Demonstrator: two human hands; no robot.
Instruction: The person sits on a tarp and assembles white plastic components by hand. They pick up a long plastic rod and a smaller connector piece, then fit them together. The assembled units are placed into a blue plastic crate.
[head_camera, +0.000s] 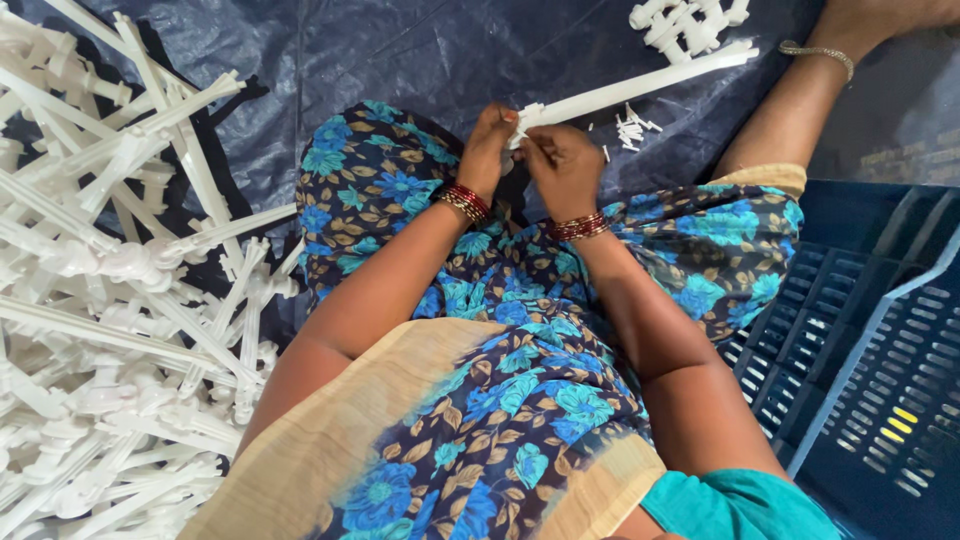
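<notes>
Left hand (488, 145), right hand (562, 165) pinching near end of white plastic rod (640, 85); likely light, stiff, brittle; hold near end.

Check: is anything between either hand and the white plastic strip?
Nothing visible. The left hand and right hand both grip the near end of the white strip, fingers directly on it, above the blue tarp.

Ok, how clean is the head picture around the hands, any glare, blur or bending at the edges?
Head view: the left hand and right hand on the white plastic rod are evenly lit and fairly sharp; soft glare on the dark tarp; the white plastic pile is nearly blown out; edges bow slightly.
</notes>
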